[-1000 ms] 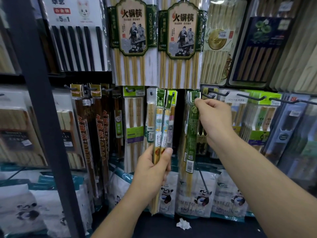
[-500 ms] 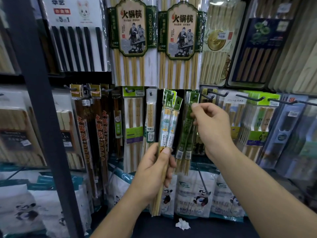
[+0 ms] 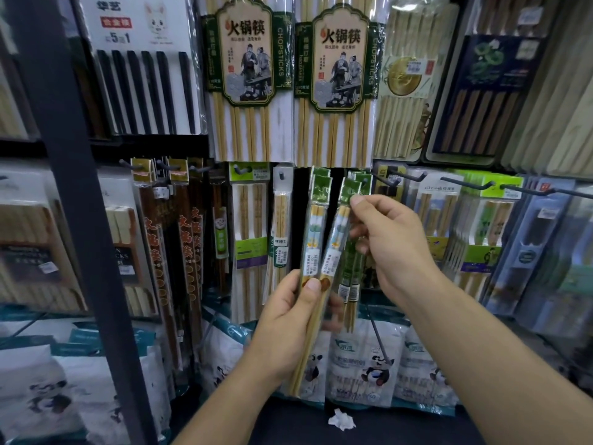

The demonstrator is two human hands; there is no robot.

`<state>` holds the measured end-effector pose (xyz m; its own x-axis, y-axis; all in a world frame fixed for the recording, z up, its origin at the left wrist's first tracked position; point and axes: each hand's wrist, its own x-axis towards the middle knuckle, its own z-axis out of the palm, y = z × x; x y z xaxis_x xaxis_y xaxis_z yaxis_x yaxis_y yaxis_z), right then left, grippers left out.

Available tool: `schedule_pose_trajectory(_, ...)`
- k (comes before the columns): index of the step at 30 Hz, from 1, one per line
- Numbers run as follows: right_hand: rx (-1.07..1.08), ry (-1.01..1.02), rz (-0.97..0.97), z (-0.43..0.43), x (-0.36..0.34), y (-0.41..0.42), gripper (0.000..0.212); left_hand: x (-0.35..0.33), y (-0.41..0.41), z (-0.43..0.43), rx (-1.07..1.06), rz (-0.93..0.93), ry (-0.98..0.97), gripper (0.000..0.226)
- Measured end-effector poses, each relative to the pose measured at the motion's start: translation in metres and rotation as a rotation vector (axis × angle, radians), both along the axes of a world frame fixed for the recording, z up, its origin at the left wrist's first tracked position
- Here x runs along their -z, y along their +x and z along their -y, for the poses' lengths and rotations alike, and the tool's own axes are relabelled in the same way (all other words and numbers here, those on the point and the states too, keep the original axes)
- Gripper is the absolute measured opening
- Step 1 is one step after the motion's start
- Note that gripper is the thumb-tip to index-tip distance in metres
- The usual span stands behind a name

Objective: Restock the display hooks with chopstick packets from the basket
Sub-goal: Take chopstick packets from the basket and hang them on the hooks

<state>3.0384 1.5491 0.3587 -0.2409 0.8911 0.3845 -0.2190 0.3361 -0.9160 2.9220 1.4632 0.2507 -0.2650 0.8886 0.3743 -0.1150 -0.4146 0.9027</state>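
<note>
My left hand (image 3: pixel 285 319) grips the lower half of a small fanned bunch of chopstick packets (image 3: pixel 316 239) with green header cards, held upright in front of the display. My right hand (image 3: pixel 394 245) pinches the green header of the rightmost packet (image 3: pixel 349 191) between thumb and fingers. Dark green packets (image 3: pixel 351 271) hang just behind those fingers; whether the hand also holds them I cannot tell. Bare black display hooks (image 3: pixel 396 177) stick out to the right of the hand. The basket is out of view.
Large hot-pot chopstick packs (image 3: pixel 250 75) hang above. Other packets fill hooks to the left (image 3: pixel 282 226) and right (image 3: pixel 475 232). A dark shelf upright (image 3: pixel 73 187) stands at the left. Panda-printed bags (image 3: pixel 365 364) and a crumpled paper scrap (image 3: pixel 341 419) lie below.
My right hand came down from the hook and now pinches a packet header at the bunch. My left hand shifted the bunch right and the packets fanned apart.
</note>
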Motion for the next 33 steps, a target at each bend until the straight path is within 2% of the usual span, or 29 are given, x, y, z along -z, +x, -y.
schedule_pose_trajectory(3, 0.141, 0.033, 0.017, -0.01, -0.005, 0.001, 0.029, 0.005, -0.003, -0.005, -0.118, -0.03, -0.023, 0.03)
schedule_pose_trajectory(7, 0.258, 0.088, 0.056, -0.023, -0.007, 0.0, 0.039, 0.004, -0.008, -0.005, -0.128, -0.064, -0.015, 0.036)
schedule_pose_trajectory(13, 0.287, 0.093, 0.061, -0.029, -0.01, -0.005, 0.042, 0.004, -0.006, -0.004, -0.092, -0.095, -0.029, 0.033)
schedule_pose_trajectory(16, 0.309, 0.1, 0.061, -0.033, -0.01, -0.005, 0.041, 0.003, -0.007, -0.004, -0.096, -0.108, -0.036, 0.02)
schedule_pose_trajectory(21, 0.316, 0.095, 0.066, -0.033, -0.011, -0.006, 0.038, 0.002, -0.007, -0.003, -0.106, -0.125, -0.057, 0.025)
schedule_pose_trajectory(28, 0.338, 0.129, 0.072, -0.037, -0.005, -0.007, 0.046, 0.004, -0.008, -0.003, -0.103, -0.118, -0.069, 0.019)
schedule_pose_trajectory(33, 0.392, 0.193, 0.131, -0.041, 0.0, -0.005, 0.034, 0.001, -0.007, -0.002, -0.084, -0.1, -0.066, 0.018)
